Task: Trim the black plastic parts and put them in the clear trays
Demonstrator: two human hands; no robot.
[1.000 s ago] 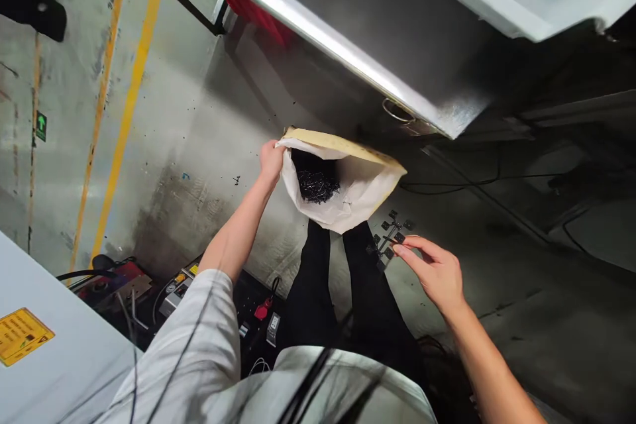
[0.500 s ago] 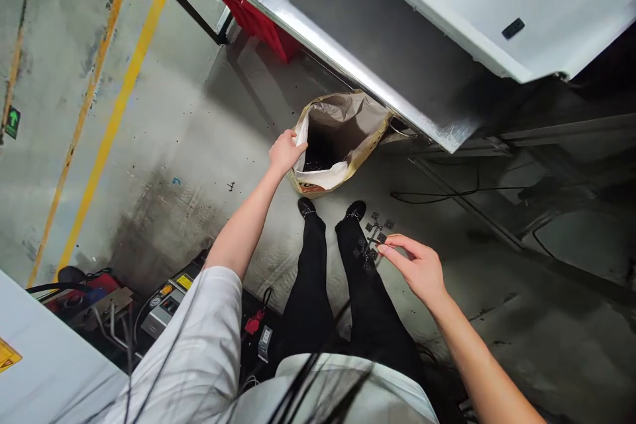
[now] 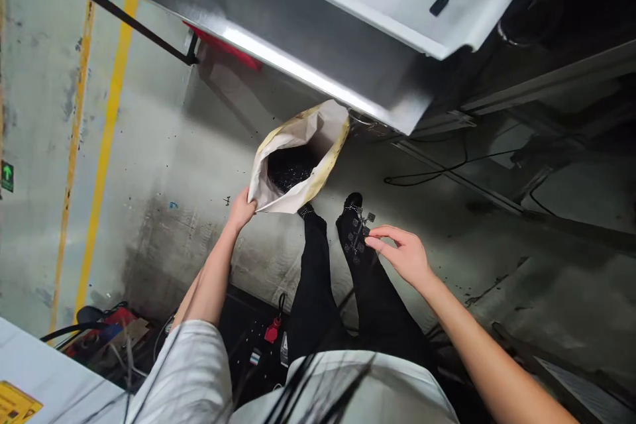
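My left hand (image 3: 242,209) grips the lower rim of a tan paper sack (image 3: 298,159) with a white lining. The sack stands tilted open on the floor, just beyond my black shoes. Inside lies a heap of small dark pieces (image 3: 291,169), partly hidden by the sack's wall. My right hand (image 3: 402,255) pinches a small black branched piece (image 3: 358,237) with square tabs at its fingertips. That piece hangs over my right shin (image 3: 354,238), and I cannot tell whether it touches the shin.
A stainless steel housing (image 3: 308,59) with a white panel overhangs the sack. Stained concrete floor (image 3: 437,212) carries a loose black cable (image 3: 422,179). Yellow lines (image 3: 104,165) run along a wall. Red-tagged equipment (image 3: 271,331) sits low near my body.
The sack has tilted and shifted toward my left hand, its mouth turned. My right hand has moved left with the black piece, from beside my foot to above my shin.
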